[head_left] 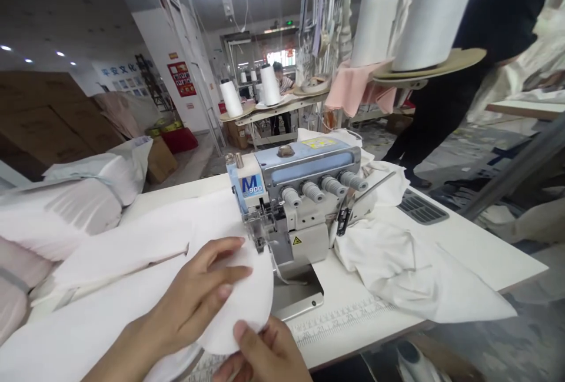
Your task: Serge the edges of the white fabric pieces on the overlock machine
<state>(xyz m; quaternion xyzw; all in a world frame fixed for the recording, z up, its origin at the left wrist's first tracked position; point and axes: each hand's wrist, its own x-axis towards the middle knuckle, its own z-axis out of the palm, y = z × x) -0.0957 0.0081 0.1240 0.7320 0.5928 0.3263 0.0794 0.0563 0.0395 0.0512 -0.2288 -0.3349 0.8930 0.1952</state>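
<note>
The left hand (189,294) and right hand (265,352) hold a soft, thin white cloth (241,305) between their fingers, keeping its rounded edge lined up with the metal presser foot (260,229) of the sewing machine (304,193). The cloth rests on the smooth counter (498,267), just before the machine, with a rumpled white fabric (410,270) beyond it.

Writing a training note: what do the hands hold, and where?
Both hands hold a curved white fabric piece: the left hand on its upper part, the right hand pinching its rounded lower edge.
</note>
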